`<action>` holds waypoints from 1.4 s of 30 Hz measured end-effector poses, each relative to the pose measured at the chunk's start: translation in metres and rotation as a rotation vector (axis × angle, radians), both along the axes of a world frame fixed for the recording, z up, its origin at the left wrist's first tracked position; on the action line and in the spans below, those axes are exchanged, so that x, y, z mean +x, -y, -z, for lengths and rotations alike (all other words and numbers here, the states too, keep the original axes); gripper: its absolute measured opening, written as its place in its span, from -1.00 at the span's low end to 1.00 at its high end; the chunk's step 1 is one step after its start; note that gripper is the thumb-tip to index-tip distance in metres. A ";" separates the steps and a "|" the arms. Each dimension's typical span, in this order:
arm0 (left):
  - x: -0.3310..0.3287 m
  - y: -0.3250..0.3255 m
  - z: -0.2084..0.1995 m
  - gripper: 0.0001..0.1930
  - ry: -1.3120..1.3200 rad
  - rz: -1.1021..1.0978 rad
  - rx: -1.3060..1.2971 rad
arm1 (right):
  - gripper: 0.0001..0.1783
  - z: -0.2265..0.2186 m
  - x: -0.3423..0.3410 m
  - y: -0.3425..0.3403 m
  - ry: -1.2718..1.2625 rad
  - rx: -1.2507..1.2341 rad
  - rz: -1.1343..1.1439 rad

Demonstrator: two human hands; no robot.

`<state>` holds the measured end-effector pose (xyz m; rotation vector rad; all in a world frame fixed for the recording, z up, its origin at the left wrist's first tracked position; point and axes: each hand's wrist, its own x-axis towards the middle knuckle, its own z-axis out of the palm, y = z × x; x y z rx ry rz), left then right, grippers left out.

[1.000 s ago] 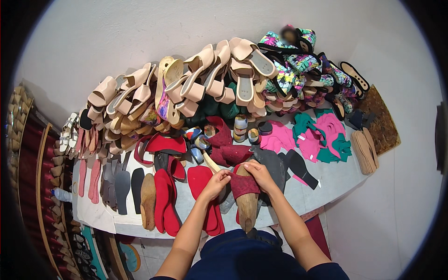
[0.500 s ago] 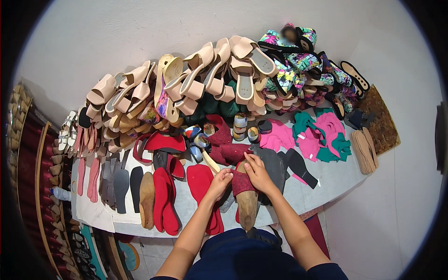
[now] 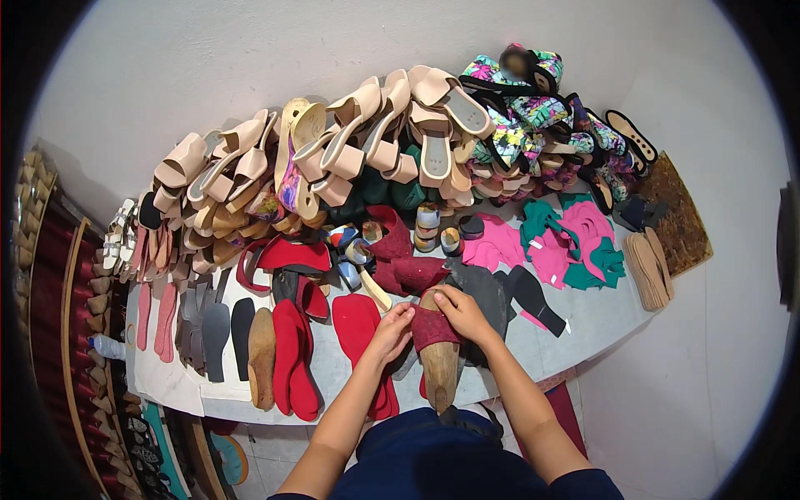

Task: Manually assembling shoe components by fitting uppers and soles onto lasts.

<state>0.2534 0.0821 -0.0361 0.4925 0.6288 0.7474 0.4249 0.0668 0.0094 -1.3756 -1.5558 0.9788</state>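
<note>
A wooden shoe last [image 3: 439,371] points toward my body, with a dark red textured sandal upper [image 3: 432,328] wrapped around it as a band. My left hand [image 3: 395,332] pinches the left edge of this upper between thumb and fingers. My right hand [image 3: 463,314] grips the last's far end, its fingers bent over the top and right side, close to the upper's right edge. Just beyond lies another dark red upper [image 3: 410,275]. Red insoles [image 3: 354,321] lie left of my left hand, partly under my forearm. Any sole beneath the last is mostly hidden.
Beige heeled sandals [image 3: 358,133] and patterned sandals [image 3: 533,125] are piled along the wall. Pink and green fabric pieces [image 3: 575,237] lie at right, beside tan insoles [image 3: 646,271]. Another wooden last [image 3: 262,358] rests at left. Small heels [image 3: 427,221] stand mid-table.
My right hand's fingers have drawn back from pointing forward along the last and now bend around its far end. My left hand stays at the upper's edge, barely shifted.
</note>
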 end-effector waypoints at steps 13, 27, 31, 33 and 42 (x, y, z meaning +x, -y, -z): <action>0.019 0.000 0.017 -0.78 0.129 -0.128 0.040 | -0.68 0.011 0.003 -0.002 -0.162 -0.103 0.003; 0.035 -0.031 0.019 -0.44 -0.018 0.029 -0.233 | -0.72 0.009 -0.006 -0.008 -0.237 -0.121 -0.061; 0.035 -0.029 0.019 -0.45 -0.024 0.015 -0.140 | -0.71 0.013 -0.006 -0.010 -0.148 -0.045 -0.058; 0.033 -0.029 0.009 -0.46 -0.001 0.081 -0.135 | -0.71 0.012 -0.006 -0.010 -0.098 0.022 -0.070; 0.022 -0.032 0.015 -0.59 0.268 0.410 -0.257 | -0.72 0.007 -0.013 -0.008 -0.023 0.155 -0.084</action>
